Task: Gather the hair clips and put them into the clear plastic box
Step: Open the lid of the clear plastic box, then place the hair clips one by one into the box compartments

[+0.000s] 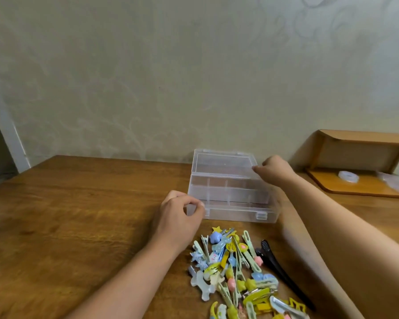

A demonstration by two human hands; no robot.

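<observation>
1. Two hands are on the box [228,194]: my left hand [180,212] pinches its near left corner between curled fingers and thumb, and my right hand [274,171] pinches the right edge of the lid [224,163], which is raised toward the wall.
2. Judging by this, the step is opening the box. I should keep the left pinch firm so the base does not slide on the worktop [78,203], and tip the lid right back until it stays open by itself.
3. Dividers show inside the box, so the clips may have to go in by compartment, not in one heap.
4. All the clips [240,272] lie in a loose pile on the worktop just before the box; none is in it yet. One long black clip [279,265] lies at the pile's right edge, beside my right forearm.
5. My right arm reaches across next to the pile, so I should lift it clear and not drag it back.
6. No brand, label or writing can be read on the box or the clips.
</observation>
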